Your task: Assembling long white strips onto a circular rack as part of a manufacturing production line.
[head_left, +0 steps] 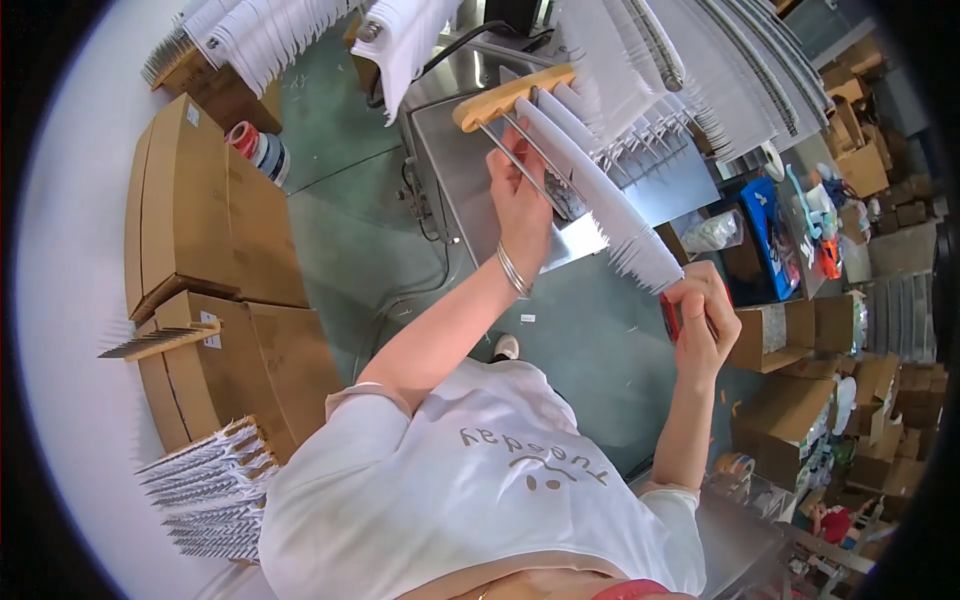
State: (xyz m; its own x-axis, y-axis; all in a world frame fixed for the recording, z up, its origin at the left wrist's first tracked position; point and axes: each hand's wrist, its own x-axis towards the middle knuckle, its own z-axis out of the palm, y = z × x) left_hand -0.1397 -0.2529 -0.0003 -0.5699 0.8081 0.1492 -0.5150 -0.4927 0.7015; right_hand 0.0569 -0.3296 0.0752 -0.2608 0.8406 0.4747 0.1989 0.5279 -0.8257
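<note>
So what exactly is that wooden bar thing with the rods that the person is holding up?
The wooden bar is a pale, tan block with scalloped edges, tilted up to the right. Thin metal rods run down from it, carrying long white sheets with fringed ends. The left hand grips the rods below the bar; the right hand, holding a red tool, meets the sheets' lower ends.

Matt wooden bar (510, 95) — white paper strips (610, 205), shiny metal table (470, 170)

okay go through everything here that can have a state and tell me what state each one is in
Left hand: gripping the rack's metal rods.
Right hand: closed on a red tool.
Wooden rack: held up, tilted, loaded with white sheets.
Cardboard boxes: closed, stacked.
Tape rolls: lying beside the boxes.
</note>
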